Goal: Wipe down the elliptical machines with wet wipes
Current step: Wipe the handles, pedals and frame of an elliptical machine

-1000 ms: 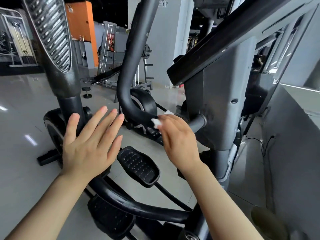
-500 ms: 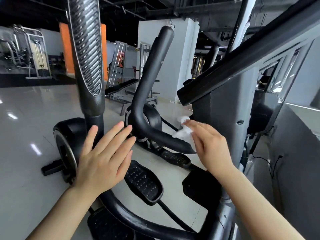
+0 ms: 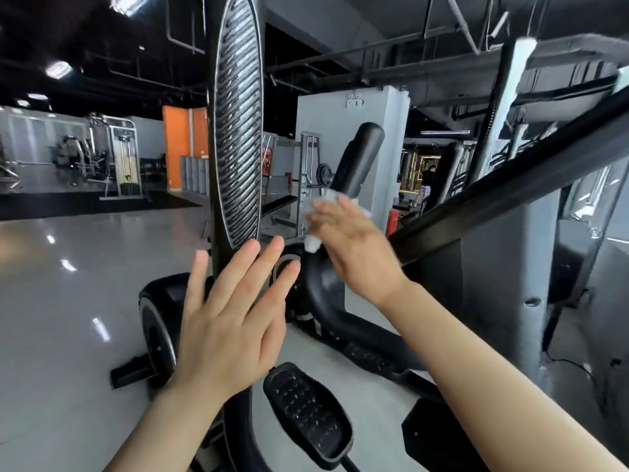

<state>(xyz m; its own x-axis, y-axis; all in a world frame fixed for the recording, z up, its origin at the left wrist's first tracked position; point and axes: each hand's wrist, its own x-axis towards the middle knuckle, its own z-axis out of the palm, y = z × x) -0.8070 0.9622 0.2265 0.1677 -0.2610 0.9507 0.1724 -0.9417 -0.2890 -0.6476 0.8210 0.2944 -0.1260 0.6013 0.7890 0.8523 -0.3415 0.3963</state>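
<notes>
I stand at a black elliptical machine. Its curved black handlebar (image 3: 357,158) rises in the middle of the view. My right hand (image 3: 354,253) holds a white wet wipe (image 3: 311,245) against that bar, about halfway up its curve; the wipe shows above and below my fingers. My left hand (image 3: 231,321) hovers with straight, spread fingers in front of the ribbed upright handle (image 3: 236,131), holding nothing. A black foot pedal (image 3: 308,413) lies below my hands. The grey console column (image 3: 503,277) stands to the right.
A black flywheel housing (image 3: 156,321) sits on the glossy grey floor (image 3: 68,284) at the left. Weight racks and cable machines stand far back, by an orange pillar (image 3: 177,148). A grey wall (image 3: 609,301) closes the right side.
My right hand has slid the wipe from the bar's base by the column up along its curve. The camera has tilted upward. My left hand stays flat and empty.
</notes>
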